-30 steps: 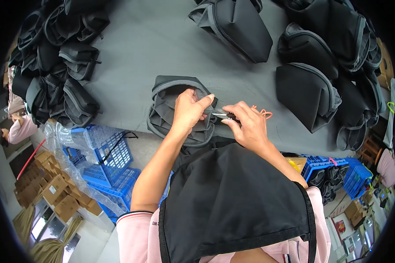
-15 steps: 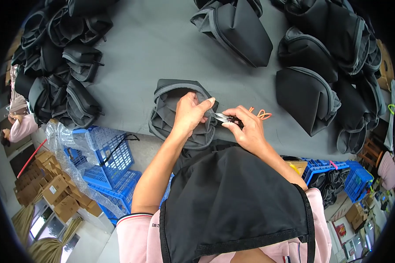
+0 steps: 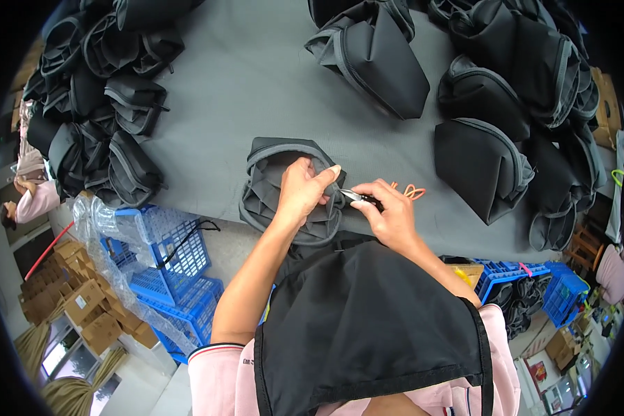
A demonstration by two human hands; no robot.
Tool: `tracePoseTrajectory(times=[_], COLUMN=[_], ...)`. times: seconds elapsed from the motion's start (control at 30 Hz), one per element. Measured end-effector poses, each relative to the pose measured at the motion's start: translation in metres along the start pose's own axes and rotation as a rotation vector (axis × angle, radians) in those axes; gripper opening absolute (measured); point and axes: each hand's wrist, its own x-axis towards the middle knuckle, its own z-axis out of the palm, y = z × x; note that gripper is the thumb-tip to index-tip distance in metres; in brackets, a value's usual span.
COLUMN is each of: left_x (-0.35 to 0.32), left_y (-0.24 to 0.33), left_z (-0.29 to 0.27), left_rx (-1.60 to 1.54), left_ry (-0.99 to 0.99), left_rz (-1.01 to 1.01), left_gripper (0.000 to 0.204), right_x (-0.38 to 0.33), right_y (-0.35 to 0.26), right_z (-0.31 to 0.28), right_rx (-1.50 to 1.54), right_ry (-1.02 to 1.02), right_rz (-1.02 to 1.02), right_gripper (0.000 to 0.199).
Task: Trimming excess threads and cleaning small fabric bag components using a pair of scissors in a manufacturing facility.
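Note:
An open black pouch (image 3: 263,149) with a grey-edged rim and grey lining sits at the table's near edge. My left hand (image 3: 302,191) reaches into its mouth, thumb and fingers pinching the right side of the rim. Just right of it, my right hand (image 3: 393,213) is closed round small thread snips (image 3: 351,195) with pointed metal blades and a dark handle. The blade tips are against or very near the pinched rim; I cannot tell whether they cut anything. An orange cord loop (image 3: 414,192) sticks out beyond my right fingers.
Black pouches are piled at the left (image 3: 133,170) and right (image 3: 482,166) of the grey table (image 3: 215,111), with another pouch (image 3: 385,66) at the far middle. Blue crates (image 3: 180,253), plastic wrap and cardboard boxes (image 3: 87,301) stand below left. Another person (image 3: 35,201) is at far left.
The view has shifted slightly, so the table appears lower. The snips are turned a little and their blades look closer together. Both hands keep their hold.

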Motion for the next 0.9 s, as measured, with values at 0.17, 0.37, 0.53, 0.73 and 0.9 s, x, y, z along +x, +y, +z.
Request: tracePoseTrajectory(times=[0.17, 0.37, 0.53, 0.73, 0.9], left_x=[0.009, -0.024, -0.015, 0.012, -0.008], left_y=[0.005, 0.026, 0.016, 0.006, 0.015], left_z=[0.002, -0.004, 0.007, 0.01, 0.009], left_rx=[-0.074, 1.131, 1.092, 1.055, 0.896], left_ry=[0.035, 0.024, 0.094, 0.159, 0.064], left_rz=[0.1, 0.553, 0.525, 0.64, 0.51], left_gripper=[0.043, 0.058, 0.029, 0.016, 0.018], right_x=[0.002, 0.019, 0.02, 0.033, 0.035], right_y=[-0.001, 0.028, 0.025, 0.029, 0.041], right_z=[0.009, 0.034, 0.041, 0.044, 0.045], right_rx=[0.597, 0.553, 0.624, 0.506, 0.551], right_ry=[0.022, 0.05, 0.072, 0.068, 0.087], right_rz=[0.447, 0.605, 0.562, 0.551, 0.534], right_gripper=[0.023, 0.02, 0.017, 0.012, 0.011])
